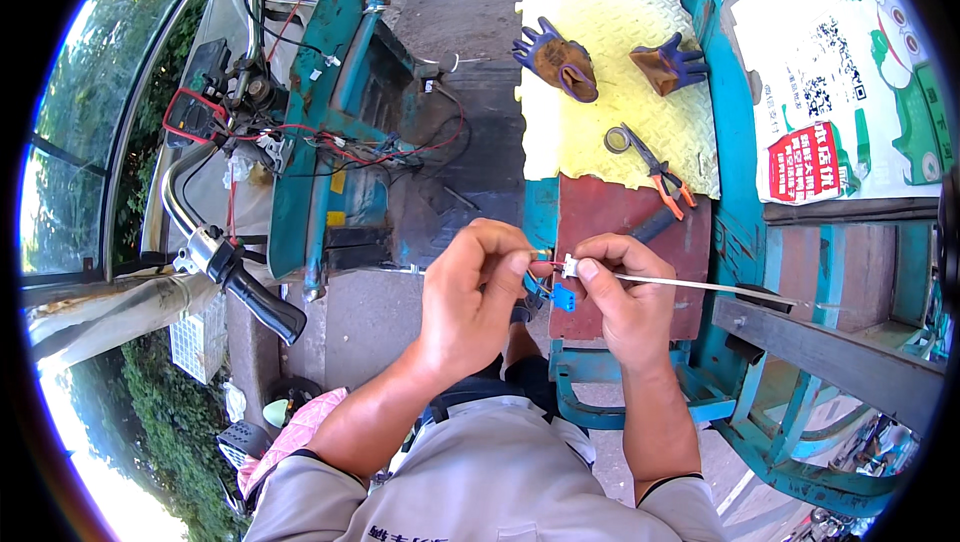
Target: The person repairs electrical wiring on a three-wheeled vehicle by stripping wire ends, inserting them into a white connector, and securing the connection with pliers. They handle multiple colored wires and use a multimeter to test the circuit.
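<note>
Toward three o'clock from centre, I watch the right hand (632,300), fingertips closed, pinching a light-looking white connector (570,265), best held by its presumably stiff sides, while the left hand (474,287) pinches thin, probably delicate wires (533,286).

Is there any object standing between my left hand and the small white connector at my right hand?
No obstacle is visible: only thin wires cross the short gap between your left hand and the white connector, which your right hand holds. The blue connector sits just below that gap in the picture, not across it.
</note>
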### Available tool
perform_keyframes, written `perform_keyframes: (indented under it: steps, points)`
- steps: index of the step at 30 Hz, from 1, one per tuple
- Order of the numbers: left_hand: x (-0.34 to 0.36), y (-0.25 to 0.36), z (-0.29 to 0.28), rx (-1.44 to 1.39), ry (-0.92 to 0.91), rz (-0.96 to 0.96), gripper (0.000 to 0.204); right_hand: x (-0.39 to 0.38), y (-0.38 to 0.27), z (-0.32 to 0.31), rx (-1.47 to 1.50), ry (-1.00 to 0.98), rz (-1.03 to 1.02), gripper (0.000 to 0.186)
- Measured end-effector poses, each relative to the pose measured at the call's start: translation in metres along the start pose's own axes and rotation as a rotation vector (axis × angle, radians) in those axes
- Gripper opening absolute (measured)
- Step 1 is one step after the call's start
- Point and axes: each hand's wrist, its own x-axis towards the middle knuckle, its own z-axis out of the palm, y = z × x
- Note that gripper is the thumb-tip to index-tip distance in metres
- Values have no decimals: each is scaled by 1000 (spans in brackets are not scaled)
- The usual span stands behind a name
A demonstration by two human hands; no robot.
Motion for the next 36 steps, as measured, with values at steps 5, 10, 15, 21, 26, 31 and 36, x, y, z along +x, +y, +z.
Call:
perform_keyframes:
  steps: [5,10,15,21,26,31,36]
  points:
    - [1,0,10,-223,-81,-45,40,0,-4,-3,54,-2,84,11]
    - [8,-6,4,177,-223,55,38,0,-6,-3,43,-75,145,12]
    - [12,-24,-3,-236,-183,-175,26,-1,-4,-2,162,-61,59,17]
    - [13,-53,-19,-640,-249,-283,37,-9,-13,-5,118,-121,-101,16]
    - [14,-59,-15,-806,-303,-266,40,-5,-16,3,-6,-76,-245,9]
    - [15,-54,-12,-888,-269,-264,40,-9,-13,-1,-82,-89,-262,9]
    - [17,-52,-9,-899,-282,-243,39,-9,-12,1,-161,-87,-329,12]
